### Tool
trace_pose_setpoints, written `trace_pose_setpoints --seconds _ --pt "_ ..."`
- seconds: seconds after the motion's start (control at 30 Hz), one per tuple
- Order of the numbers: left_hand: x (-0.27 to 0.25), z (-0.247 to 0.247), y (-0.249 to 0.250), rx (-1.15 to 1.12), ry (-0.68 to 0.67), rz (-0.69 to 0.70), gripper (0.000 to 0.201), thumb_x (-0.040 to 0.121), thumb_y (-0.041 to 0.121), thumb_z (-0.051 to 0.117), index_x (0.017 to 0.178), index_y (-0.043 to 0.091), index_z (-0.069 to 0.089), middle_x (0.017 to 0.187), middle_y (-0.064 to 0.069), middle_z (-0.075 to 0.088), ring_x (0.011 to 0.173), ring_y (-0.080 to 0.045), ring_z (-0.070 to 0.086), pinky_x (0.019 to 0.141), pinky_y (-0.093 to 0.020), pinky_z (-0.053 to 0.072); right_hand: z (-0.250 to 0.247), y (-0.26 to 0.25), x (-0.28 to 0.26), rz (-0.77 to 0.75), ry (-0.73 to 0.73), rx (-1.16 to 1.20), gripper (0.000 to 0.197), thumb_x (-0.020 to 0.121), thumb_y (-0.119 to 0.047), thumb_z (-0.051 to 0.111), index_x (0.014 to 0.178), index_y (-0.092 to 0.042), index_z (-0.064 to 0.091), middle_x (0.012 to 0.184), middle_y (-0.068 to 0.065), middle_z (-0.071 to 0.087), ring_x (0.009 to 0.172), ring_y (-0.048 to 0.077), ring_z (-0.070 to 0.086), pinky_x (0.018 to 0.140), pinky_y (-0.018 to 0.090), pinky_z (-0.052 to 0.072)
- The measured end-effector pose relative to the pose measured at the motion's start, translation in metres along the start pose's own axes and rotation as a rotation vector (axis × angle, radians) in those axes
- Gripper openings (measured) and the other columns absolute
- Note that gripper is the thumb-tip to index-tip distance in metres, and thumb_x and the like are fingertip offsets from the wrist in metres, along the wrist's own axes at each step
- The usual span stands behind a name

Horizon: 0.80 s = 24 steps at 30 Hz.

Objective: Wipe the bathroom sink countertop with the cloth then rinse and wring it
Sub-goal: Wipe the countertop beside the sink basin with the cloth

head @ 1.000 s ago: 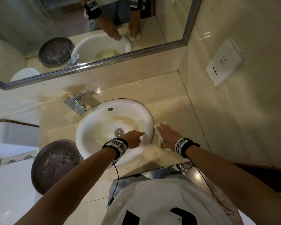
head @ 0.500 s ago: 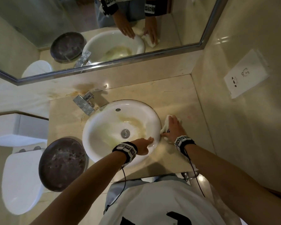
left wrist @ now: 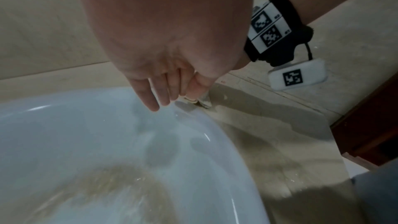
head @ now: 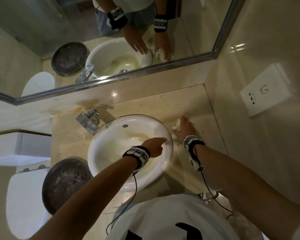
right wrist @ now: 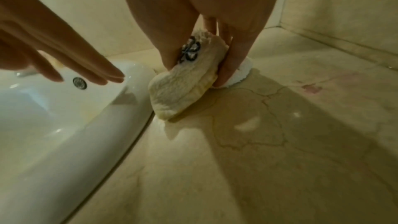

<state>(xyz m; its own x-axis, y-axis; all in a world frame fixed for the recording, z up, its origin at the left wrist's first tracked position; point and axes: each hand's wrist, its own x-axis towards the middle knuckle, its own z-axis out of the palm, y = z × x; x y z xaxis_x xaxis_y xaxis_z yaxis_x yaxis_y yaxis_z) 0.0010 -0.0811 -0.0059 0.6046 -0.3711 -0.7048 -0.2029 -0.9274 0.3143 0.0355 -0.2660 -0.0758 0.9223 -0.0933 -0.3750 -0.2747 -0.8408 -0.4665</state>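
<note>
- The cloth [right wrist: 183, 81] is bunched under the right hand [head: 184, 128], just right of centre in the head view, on the countertop [head: 194, 108] and hard against the right rim of the sink [head: 111, 144].
- The right hand's fingers [right wrist: 228, 67] curl over and round the cloth, clamping it to the stone; a damp film lies on the stone below it in the right wrist view.
- In the right wrist view the cloth's long axis runs from the fingers at upper centre down toward the sink rim at lower left, so its free end points at the basin.
- The left hand [head: 154, 147] hovers over the basin with straight, relaxed fingers [left wrist: 150, 98] and holds nothing; whether its fingertips touch the rim is hard to tell.
- The unwiped stone probably lies above the cloth, toward the mirror [head: 111, 40] and the corner at upper right of the head view, where a pink mark [right wrist: 311, 88] shows; the right hand is the nearer one.
- The faucet [head: 89, 120] sits at the basin's upper left, across the bowl from the cloth, so rinsing means carrying it leftward.
</note>
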Motion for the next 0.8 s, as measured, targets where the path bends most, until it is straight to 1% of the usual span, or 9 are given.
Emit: trace_pose_setpoints --seconds 0.13,0.3,0.37,0.43,0.5,0.6,0.67,0.73,0.8 --pt "0.011 -0.011 0.006 0.079 0.073 0.003 0.067 0.096 0.009 0.039 0.159 0.024 0.021 0.166 0.006 0.017 0.149 -0.018 0.026 0.119 -0.037 0.028 -0.027 0.022 0.001 -0.025 0.130 0.042 0.059 0.081 -0.026 0.080 0.128 -0.015 0.047 0.130 0.008 0.050 0.115 0.031 0.050 0.087 0.039 0.046" --pt "0.019 -0.014 0.001 0.173 0.031 -0.018 0.069 0.096 0.011 0.042 0.159 0.019 0.015 0.167 0.002 0.009 0.146 -0.026 0.033 0.114 -0.041 0.037 -0.067 0.072 0.009 -0.027 0.262 -0.048 0.057 0.080 -0.014 0.076 0.130 -0.017 0.049 0.134 0.010 0.050 0.125 0.038 0.044 0.096 0.044 0.046" --pt "0.015 -0.014 0.000 0.194 0.003 -0.009 0.073 0.094 0.007 0.040 0.160 0.019 0.012 0.167 0.004 0.004 0.148 -0.023 0.029 0.114 -0.040 0.038 -0.068 0.087 0.008 -0.021 0.222 -0.111 0.052 0.078 -0.011 0.072 0.125 -0.017 0.051 0.130 0.011 0.053 0.127 0.042 0.045 0.100 0.047 0.043" --pt "0.013 -0.014 0.000 0.193 -0.017 -0.012 0.076 0.092 0.005 0.040 0.160 0.020 0.008 0.167 0.007 0.001 0.150 -0.020 0.024 0.115 -0.038 0.036 -0.057 0.099 0.006 -0.049 0.181 -0.127 0.044 0.077 -0.009 0.067 0.119 -0.015 0.054 0.123 0.010 0.056 0.122 0.042 0.049 0.097 0.048 0.046" --pt "0.014 -0.012 -0.002 0.177 -0.038 -0.019 0.079 0.091 0.007 0.041 0.160 0.021 0.006 0.167 0.007 0.004 0.148 -0.022 0.029 0.113 -0.039 0.039 -0.046 0.100 0.001 -0.065 0.186 -0.041 0.044 0.077 -0.005 0.062 0.120 -0.010 0.055 0.123 0.013 0.057 0.119 0.043 0.051 0.096 0.049 0.049" --pt "0.016 -0.011 -0.005 0.166 -0.065 -0.028 0.082 0.085 0.008 0.041 0.159 0.021 0.008 0.164 0.002 0.022 0.138 -0.028 0.045 0.104 -0.042 0.048 -0.039 0.093 0.000 -0.003 0.196 0.022 0.049 0.079 -0.002 0.063 0.127 -0.007 0.054 0.133 0.016 0.053 0.118 0.043 0.050 0.096 0.050 0.049" --pt "0.018 -0.010 -0.006 0.170 -0.073 -0.018 0.082 0.083 0.007 0.040 0.157 0.021 0.010 0.161 0.001 0.029 0.134 -0.028 0.049 0.100 -0.042 0.051 -0.038 0.087 0.000 -0.024 0.130 0.033 0.054 0.080 -0.011 0.067 0.131 -0.009 0.052 0.139 0.013 0.051 0.123 0.041 0.048 0.099 0.049 0.047" --pt "0.018 -0.010 -0.007 0.164 -0.071 -0.017 0.084 0.083 0.007 0.039 0.158 0.022 0.007 0.162 0.003 0.026 0.133 -0.028 0.050 0.099 -0.042 0.052 -0.036 0.079 -0.003 -0.115 0.053 0.074 0.058 0.078 -0.020 0.068 0.132 -0.013 0.050 0.139 0.011 0.050 0.126 0.037 0.048 0.099 0.049 0.049" --pt "0.018 -0.009 -0.008 0.154 -0.065 -0.008 0.084 0.083 0.007 0.040 0.158 0.021 0.006 0.160 0.002 0.030 0.129 -0.029 0.054 0.097 -0.042 0.053 -0.030 0.064 -0.008 -0.175 -0.037 0.020 0.058 0.077 -0.015 0.071 0.131 -0.013 0.051 0.138 0.011 0.049 0.125 0.033 0.046 0.098 0.045 0.049"
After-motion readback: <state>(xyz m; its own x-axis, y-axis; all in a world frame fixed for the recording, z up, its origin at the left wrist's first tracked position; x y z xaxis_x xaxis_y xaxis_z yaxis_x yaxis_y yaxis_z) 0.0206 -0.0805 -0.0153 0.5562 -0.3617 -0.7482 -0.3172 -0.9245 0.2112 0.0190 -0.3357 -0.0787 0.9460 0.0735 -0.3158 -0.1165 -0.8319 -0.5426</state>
